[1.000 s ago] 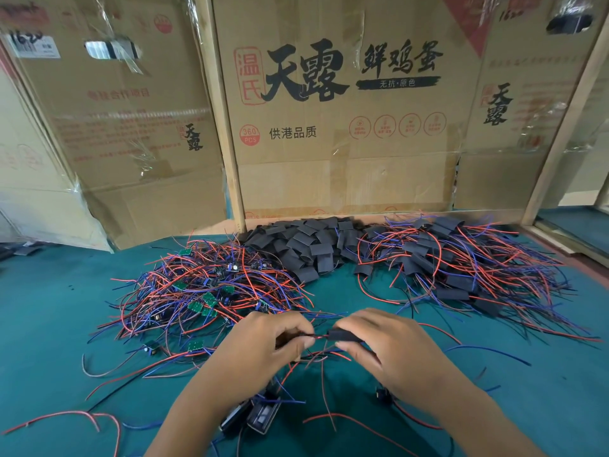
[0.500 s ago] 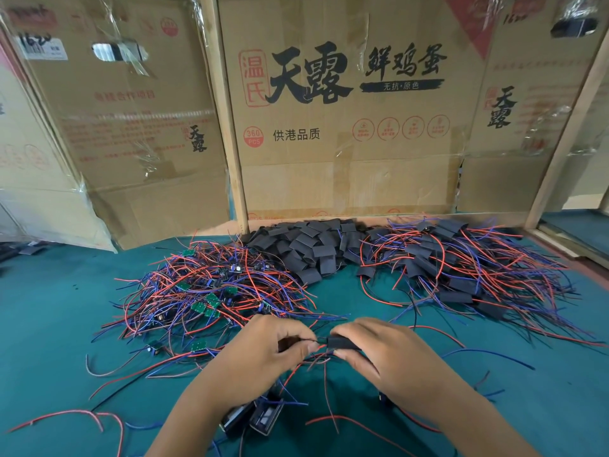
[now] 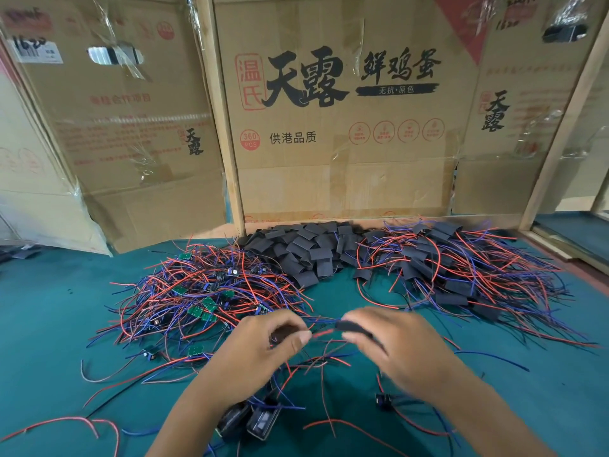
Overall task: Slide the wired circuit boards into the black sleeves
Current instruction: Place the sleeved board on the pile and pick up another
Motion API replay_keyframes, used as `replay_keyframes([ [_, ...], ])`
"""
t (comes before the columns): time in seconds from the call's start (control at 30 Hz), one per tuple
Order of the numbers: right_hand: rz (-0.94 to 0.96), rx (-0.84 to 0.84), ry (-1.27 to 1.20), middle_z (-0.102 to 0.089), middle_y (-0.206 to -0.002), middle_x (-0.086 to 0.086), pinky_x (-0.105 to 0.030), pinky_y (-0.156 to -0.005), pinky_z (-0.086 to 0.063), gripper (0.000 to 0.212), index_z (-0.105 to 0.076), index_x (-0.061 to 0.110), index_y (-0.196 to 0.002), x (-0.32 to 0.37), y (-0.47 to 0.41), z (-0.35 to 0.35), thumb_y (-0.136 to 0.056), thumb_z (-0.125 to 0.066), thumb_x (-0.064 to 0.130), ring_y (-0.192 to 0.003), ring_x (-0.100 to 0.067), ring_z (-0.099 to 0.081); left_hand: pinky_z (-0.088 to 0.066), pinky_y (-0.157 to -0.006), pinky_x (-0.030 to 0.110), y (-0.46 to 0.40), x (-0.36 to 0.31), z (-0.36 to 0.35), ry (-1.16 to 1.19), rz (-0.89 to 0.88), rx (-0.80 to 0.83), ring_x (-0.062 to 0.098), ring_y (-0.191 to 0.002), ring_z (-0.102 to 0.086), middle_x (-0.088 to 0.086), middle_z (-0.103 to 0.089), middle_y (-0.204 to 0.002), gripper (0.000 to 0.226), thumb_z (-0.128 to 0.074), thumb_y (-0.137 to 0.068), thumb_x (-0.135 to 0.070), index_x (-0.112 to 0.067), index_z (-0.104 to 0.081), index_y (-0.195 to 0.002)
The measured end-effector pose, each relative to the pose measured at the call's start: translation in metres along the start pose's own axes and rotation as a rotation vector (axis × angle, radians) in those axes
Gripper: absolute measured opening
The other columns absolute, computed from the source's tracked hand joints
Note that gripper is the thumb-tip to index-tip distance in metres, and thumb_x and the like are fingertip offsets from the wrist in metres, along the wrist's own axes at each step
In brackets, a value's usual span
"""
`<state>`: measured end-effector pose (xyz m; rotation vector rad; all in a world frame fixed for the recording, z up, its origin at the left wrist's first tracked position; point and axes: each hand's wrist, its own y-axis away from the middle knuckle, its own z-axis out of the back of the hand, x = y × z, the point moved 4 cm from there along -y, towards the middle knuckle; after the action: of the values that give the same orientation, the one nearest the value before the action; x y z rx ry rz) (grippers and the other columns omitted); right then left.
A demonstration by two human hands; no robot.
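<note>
Right hand (image 3: pixel 400 346) pinches black sleeve (image 3: pixel 352 326); left hand (image 3: pixel 263 347) pinches wires (image 3: pixel 321 333)

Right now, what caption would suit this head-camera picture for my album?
Left hand pinches wires while right hand holds a black sleeve above the green table.

Bare green table (image 3: pixel 49 324) lies open at far left and near right. A tangle of wired boards (image 3: pixel 204 295) blocks the left-centre, empty black sleeves (image 3: pixel 303 249) the middle back, sleeved boards (image 3: pixel 461 268) the right. Cardboard boxes (image 3: pixel 346 143) wall off the rear.
</note>
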<state>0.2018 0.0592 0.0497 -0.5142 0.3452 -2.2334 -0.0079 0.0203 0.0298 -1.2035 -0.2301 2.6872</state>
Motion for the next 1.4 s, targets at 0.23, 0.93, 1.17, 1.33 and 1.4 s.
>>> replay_keyframes([
  [0.23,-0.206,-0.275,0.167,-0.067,-0.112,-0.010,-0.041,-0.082,-0.052,0.031,-0.057,0.019,-0.129,-0.109,-0.073,0.078,-0.100,-0.049,0.022,-0.096,-0.030,-0.063,-0.036,-0.096,0.038,0.001,0.013,0.024,-0.435,0.237,-0.553,0.020,-0.114,-0.052,-0.005,-0.061,-0.120,0.025,-0.058,-0.097,-0.038,-0.022,-0.064,-0.114],
  [0.93,-0.453,0.429,0.345,-0.051,-0.127,-0.012,-0.039,-0.088,-0.045,0.054,-0.048,0.011,-0.126,-0.152,-0.134,-0.057,-0.090,-0.062,0.048,-0.116,-0.033,-0.053,-0.045,-0.083,0.039,0.004,0.025,0.029,-0.601,0.301,-0.591,0.024,-0.093,-0.058,-0.001,-0.065,-0.097,0.017,-0.059,-0.097,-0.028,-0.017,-0.068,-0.090],
  [1.17,-0.435,0.506,0.283,-0.053,-0.104,-0.007,-0.032,-0.065,-0.042,0.039,-0.052,0.008,-0.111,-0.160,-0.136,-0.055,-0.088,-0.065,0.037,-0.083,-0.024,-0.052,-0.043,-0.084,0.038,0.003,0.024,0.029,-0.591,0.309,-0.602,0.022,-0.093,-0.057,-0.003,-0.065,-0.097,0.019,-0.055,-0.097,-0.030,-0.018,-0.068,-0.090],
  [1.33,-0.276,0.527,0.536,-0.052,-0.083,-0.005,-0.035,-0.072,-0.049,0.025,-0.049,0.013,-0.079,-0.158,-0.134,-0.040,-0.087,-0.061,0.033,-0.078,-0.026,-0.056,-0.042,-0.086,0.037,0.004,0.024,0.030,-0.572,0.312,-0.595,0.021,-0.094,-0.057,-0.005,-0.064,-0.098,0.019,-0.054,-0.098,-0.031,-0.019,-0.068,-0.091],
  [1.4,-0.062,0.485,0.817,-0.059,-0.105,-0.005,-0.037,-0.080,-0.047,0.020,-0.059,0.015,-0.104,-0.154,-0.128,-0.040,-0.088,-0.057,0.028,-0.101,-0.027,-0.058,-0.042,-0.087,0.036,0.004,0.023,0.030,-0.573,0.318,-0.591,0.020,-0.095,-0.057,-0.005,-0.063,-0.098,0.020,-0.053,-0.099,-0.032,-0.020,-0.067,-0.092],
])
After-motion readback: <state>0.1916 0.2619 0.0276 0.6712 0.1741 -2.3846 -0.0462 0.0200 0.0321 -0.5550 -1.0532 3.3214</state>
